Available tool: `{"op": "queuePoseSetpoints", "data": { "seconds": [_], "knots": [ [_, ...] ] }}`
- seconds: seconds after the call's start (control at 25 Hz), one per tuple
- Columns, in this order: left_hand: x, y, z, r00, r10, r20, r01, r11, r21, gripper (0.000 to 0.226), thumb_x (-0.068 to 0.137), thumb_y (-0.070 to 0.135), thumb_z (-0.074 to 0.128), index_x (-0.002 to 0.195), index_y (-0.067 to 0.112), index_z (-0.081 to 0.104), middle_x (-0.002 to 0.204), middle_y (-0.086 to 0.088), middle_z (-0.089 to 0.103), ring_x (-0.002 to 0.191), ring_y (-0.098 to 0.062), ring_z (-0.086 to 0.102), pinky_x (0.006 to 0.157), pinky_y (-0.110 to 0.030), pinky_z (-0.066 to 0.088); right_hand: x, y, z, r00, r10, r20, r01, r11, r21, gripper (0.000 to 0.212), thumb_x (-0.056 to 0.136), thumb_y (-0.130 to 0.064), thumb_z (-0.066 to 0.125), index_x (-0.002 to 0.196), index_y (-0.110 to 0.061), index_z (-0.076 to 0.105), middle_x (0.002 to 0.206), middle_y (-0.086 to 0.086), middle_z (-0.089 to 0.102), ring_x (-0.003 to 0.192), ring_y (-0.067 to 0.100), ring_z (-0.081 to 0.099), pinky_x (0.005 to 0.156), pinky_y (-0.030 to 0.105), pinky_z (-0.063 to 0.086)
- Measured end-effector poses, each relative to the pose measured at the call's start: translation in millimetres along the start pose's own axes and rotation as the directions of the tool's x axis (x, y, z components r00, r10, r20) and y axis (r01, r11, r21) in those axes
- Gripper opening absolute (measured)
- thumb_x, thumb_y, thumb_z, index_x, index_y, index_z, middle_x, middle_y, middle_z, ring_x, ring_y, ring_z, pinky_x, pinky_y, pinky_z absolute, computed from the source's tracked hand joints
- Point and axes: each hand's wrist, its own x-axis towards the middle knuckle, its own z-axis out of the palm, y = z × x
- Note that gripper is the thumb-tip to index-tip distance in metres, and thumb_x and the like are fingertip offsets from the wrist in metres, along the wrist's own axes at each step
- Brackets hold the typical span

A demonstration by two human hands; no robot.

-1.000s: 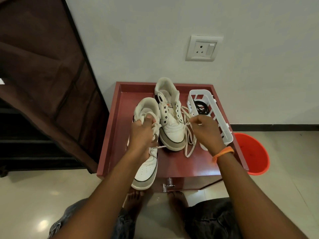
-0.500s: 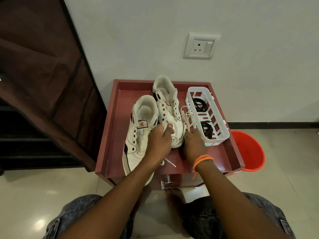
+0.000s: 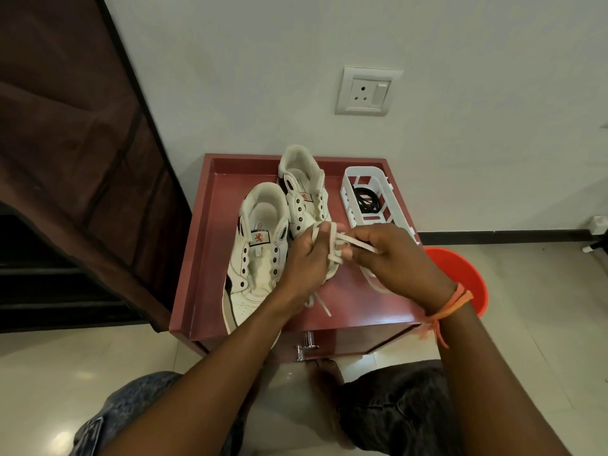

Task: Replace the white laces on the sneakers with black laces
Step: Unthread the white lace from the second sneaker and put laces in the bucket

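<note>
Head view: left hand [image 3: 304, 261] and right hand [image 3: 391, 255] both pinched white lace [image 3: 335, 246] above bench [image 3: 355, 311] centre; sneakers [image 3: 260, 245] unlaced.

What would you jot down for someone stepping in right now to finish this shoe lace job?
Left hand: grips a bundle of white laces.
Right hand: pinches the same laces, seemingly winding them around the left hand's fingers.
Both sneakers, the near one and the far one, sit on the red table; their visible eyelets are bare.
Black laces lie in the white basket beside the shoes.
Done: white laces look to be out.
Left: put the white laces aside, thread black laces through both sneakers.
</note>
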Motion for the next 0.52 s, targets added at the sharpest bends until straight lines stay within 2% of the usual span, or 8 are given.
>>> {"op": "queuePoseSetpoints", "data": {
  "seconds": [0.08, 0.12, 0.24, 0.36, 0.4, 0.44, 0.48, 0.52],
  "knots": [
    [-5, 6, 6, 0.985, -0.126, 0.117, 0.138, 0.985, -0.099, 0.067, 0.097, 0.062, 0.029, 0.101, 0.008, 0.067, 0.076, -0.028, 0.063, 0.070, -0.022, 0.058, 0.068, -0.031, 0.044, 3, -2, 4, 0.995, -0.021, -0.095, 0.039, 0.981, 0.190, 0.013, 0.095, -0.018, 0.058, 0.086, -0.019, 0.067, 0.075, -0.006, 0.065, 0.071, 0.011, 0.059, 0.067, 0.027, 0.045],
    [-7, 6, 7, 0.973, -0.161, 0.166, 0.183, 0.974, -0.132, 0.076, 0.089, 0.072, 0.027, 0.102, 0.010, 0.068, 0.082, -0.034, 0.060, 0.073, -0.027, 0.057, 0.069, -0.035, 0.045, 8, 1, 10, 0.985, -0.001, -0.171, 0.038, 0.977, 0.210, 0.015, 0.095, -0.021, 0.055, 0.091, -0.014, 0.067, 0.079, -0.001, 0.065, 0.074, 0.016, 0.060, 0.070, 0.033, 0.047],
    [-7, 9, 3, 0.959, -0.204, 0.196, 0.250, 0.934, -0.254, 0.073, 0.073, 0.086, 0.033, 0.096, 0.031, 0.074, 0.102, -0.028, 0.066, 0.089, -0.037, 0.067, 0.082, -0.046, 0.053, 19, 10, 36, 0.964, -0.075, -0.256, 0.087, 0.996, 0.035, 0.014, 0.092, -0.010, 0.051, 0.089, -0.006, 0.064, 0.081, 0.000, 0.057, 0.074, 0.012, 0.053, 0.066, 0.035, 0.045],
    [-3, 14, -9, 0.954, -0.224, 0.200, 0.273, 0.922, -0.273, 0.067, 0.083, 0.072, 0.054, 0.106, 0.012, 0.070, 0.103, -0.034, 0.065, 0.088, -0.037, 0.067, 0.078, -0.046, 0.051, 19, 6, 52, 0.966, -0.161, -0.200, 0.153, 0.987, -0.055, 0.020, 0.084, 0.004, 0.049, 0.097, -0.001, 0.063, 0.094, 0.006, 0.055, 0.084, 0.016, 0.054, 0.072, 0.033, 0.046],
    [-1, 17, -14, 0.959, -0.210, 0.189, 0.255, 0.932, -0.258, 0.056, 0.089, 0.059, 0.058, 0.108, 0.007, 0.069, 0.102, -0.033, 0.066, 0.088, -0.038, 0.066, 0.078, -0.047, 0.051, 17, 5, 49, 0.973, -0.137, -0.183, 0.141, 0.990, 0.008, 0.025, 0.084, 0.003, 0.052, 0.104, -0.003, 0.066, 0.104, 0.007, 0.057, 0.094, 0.017, 0.057, 0.080, 0.031, 0.048],
    [1, 20, -18, 0.963, -0.200, 0.180, 0.240, 0.940, -0.243, 0.046, 0.093, 0.048, 0.060, 0.105, 0.005, 0.069, 0.095, -0.033, 0.066, 0.083, -0.039, 0.065, 0.074, -0.044, 0.051, 15, 4, 43, 0.986, -0.079, -0.147, 0.104, 0.979, 0.174, 0.028, 0.084, 0.001, 0.057, 0.109, -0.005, 0.068, 0.112, 0.008, 0.059, 0.103, 0.017, 0.059, 0.088, 0.028, 0.049],
    [2, 26, -23, 0.965, -0.183, 0.186, 0.225, 0.943, -0.243, 0.036, 0.096, 0.039, 0.060, 0.100, 0.005, 0.070, 0.085, -0.030, 0.065, 0.073, -0.035, 0.064, 0.065, -0.036, 0.052, 12, 1, 35, 0.995, 0.007, -0.096, 0.038, 0.888, 0.459, 0.030, 0.083, -0.001, 0.061, 0.113, -0.003, 0.068, 0.118, 0.011, 0.061, 0.111, 0.019, 0.060, 0.094, 0.029, 0.049],
    [4, 30, -26, 0.966, -0.164, 0.198, 0.214, 0.941, -0.262, 0.029, 0.097, 0.033, 0.059, 0.094, 0.006, 0.069, 0.075, -0.023, 0.062, 0.060, -0.027, 0.060, 0.053, -0.026, 0.048, 9, -2, 26, 0.994, 0.101, -0.037, -0.039, 0.663, 0.748, 0.030, 0.084, -0.005, 0.062, 0.113, 0.000, 0.067, 0.121, 0.016, 0.063, 0.113, 0.024, 0.061, 0.097, 0.033, 0.050]
  ]
}}
